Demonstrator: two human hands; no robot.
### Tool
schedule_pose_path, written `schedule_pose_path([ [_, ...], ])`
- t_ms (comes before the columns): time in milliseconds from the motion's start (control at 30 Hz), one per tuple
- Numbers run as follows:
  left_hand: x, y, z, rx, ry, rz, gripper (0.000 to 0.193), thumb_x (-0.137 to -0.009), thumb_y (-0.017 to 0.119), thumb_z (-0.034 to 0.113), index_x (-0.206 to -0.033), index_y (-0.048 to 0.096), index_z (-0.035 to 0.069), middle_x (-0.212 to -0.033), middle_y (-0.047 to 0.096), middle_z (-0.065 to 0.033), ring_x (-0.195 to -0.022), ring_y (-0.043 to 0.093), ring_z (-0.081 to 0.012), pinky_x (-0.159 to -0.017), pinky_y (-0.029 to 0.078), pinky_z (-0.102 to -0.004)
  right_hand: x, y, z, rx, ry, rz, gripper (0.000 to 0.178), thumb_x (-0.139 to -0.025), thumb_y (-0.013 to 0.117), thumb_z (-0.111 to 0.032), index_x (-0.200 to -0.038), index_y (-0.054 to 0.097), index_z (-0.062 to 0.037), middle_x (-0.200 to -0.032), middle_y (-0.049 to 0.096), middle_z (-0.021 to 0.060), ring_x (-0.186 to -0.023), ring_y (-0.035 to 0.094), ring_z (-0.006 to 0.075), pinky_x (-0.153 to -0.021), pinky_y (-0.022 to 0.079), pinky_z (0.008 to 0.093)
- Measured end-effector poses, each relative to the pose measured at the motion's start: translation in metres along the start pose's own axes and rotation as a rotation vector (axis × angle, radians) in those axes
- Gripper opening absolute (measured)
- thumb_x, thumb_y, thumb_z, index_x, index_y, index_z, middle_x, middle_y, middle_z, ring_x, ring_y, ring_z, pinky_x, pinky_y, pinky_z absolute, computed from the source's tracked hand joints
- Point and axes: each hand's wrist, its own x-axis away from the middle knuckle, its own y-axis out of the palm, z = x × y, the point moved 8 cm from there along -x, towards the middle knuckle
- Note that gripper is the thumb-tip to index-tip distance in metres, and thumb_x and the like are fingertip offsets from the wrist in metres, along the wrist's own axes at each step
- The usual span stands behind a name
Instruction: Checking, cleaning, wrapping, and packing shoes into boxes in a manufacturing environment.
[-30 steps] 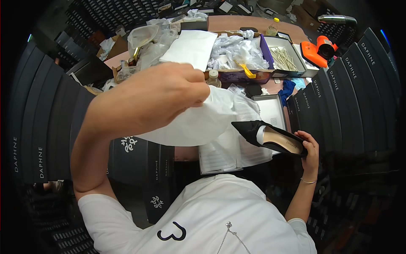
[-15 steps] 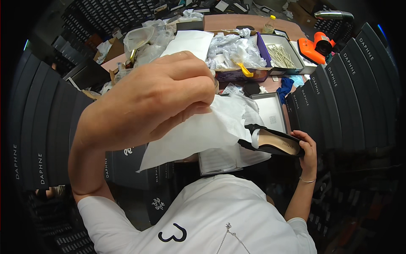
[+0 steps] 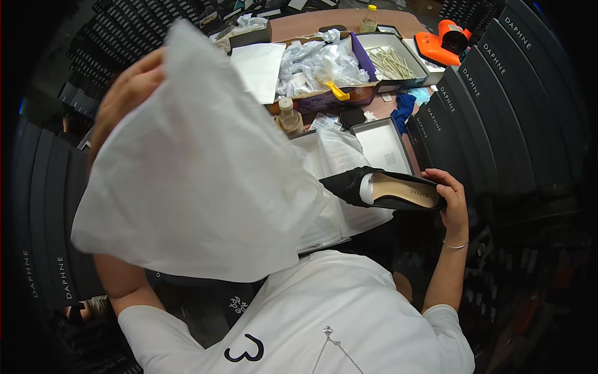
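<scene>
A large sheet of thin white wrapping paper (image 3: pixel 193 187) hangs raised on the left, and my left hand (image 3: pixel 128 90) grips its upper edge; the paper hides most of those fingers. My right hand (image 3: pixel 453 199) is closed round the heel end of a black pointed shoe (image 3: pixel 347 188), held sideways with its beige insole (image 3: pixel 405 190) facing up. White stuffing shows inside the shoe. Its toe points left, close to the paper's edge. Under the shoe lies an open shoe box (image 3: pixel 381 144) with white wrapping sheets (image 3: pixel 341 149) in it.
Tall stacks of dark shoe boxes stand right (image 3: pixel 498 106) and left (image 3: pixel 37 206). Behind are a purple carton (image 3: pixel 364 59) of crumpled paper, a box of thin pale sticks (image 3: pixel 391 64), an orange tool (image 3: pixel 439 47) and a small glass jar (image 3: pixel 288 115).
My left hand has moved up and left, drawing the paper off the shoe's toe and spreading it wide. The shoe stays in my right hand, its black toe now in sight.
</scene>
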Motion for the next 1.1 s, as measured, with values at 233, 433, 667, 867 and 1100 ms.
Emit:
schedule_pose_path([
  [233,-0.018,0.024,-0.024,0.044,-0.020,-0.074,0.020,-0.097,0.053,0.024,-0.092,0.059,0.005,-0.070,0.048,0.0090,-0.060,0.043,0.0023,-0.054,0.035,-0.0134,0.005,-0.005,0.000,0.024,0.001,-0.018,0.040,-0.080,0.048,-0.008,-0.114,0.061,0.0088,-0.108,0.065,0.0146,-0.102,0.061,0.0192,-0.095,0.045,0.0293],
  [433,-0.009,0.021,-0.030,0.494,-0.068,-0.076,0.022,-0.093,0.054,0.019,-0.101,0.057,-0.002,-0.080,0.059,-0.0017,-0.073,0.061,-0.0041,-0.061,0.053,-0.0205,0.008,-0.015,-0.003,0.001,0.000,0.022,0.041,-0.080,0.049,-0.010,-0.115,0.061,0.0084,-0.109,0.065,0.0152,-0.102,0.061,0.0192,-0.094,0.046,0.0297],
  [667,0.011,-0.034,-0.058,0.691,0.107,0.154,0.033,-0.094,0.049,0.026,-0.109,0.060,-0.002,-0.094,0.065,-0.0077,-0.077,0.064,-0.0134,-0.067,0.055,-0.0273,0.006,-0.016,0.000,-0.124,0.018,0.058,0.042,-0.082,0.046,-0.011,-0.117,0.058,0.0100,-0.111,0.063,0.0163,-0.103,0.061,0.0199,-0.095,0.046,0.0295],
  [867,-0.036,0.096,-0.098,1.000,-0.306,-0.071,0.034,-0.095,0.050,0.023,-0.118,0.056,-0.001,-0.106,0.066,-0.0097,-0.095,0.066,-0.0163,-0.085,0.055,-0.0332,0.006,-0.021,0.052,-0.498,0.081,0.253,0.044,-0.088,0.042,-0.012,-0.124,0.051,0.0105,-0.118,0.059,0.0182,-0.111,0.057,0.0233,-0.098,0.046,0.0326],
  [1100,-0.004,0.271,-0.246,0.423,-0.717,-0.456,0.040,-0.095,0.056,0.037,-0.100,0.056,-0.002,-0.088,0.062,-0.0092,-0.080,0.065,-0.0168,-0.072,0.056,-0.0300,0.002,0.025,0.071,-0.992,0.268,0.117,0.049,-0.089,0.038,-0.027,-0.128,0.052,-0.0009,-0.121,0.059,0.0210,-0.106,0.060,0.0386,-0.090,0.050,0.0566],
])
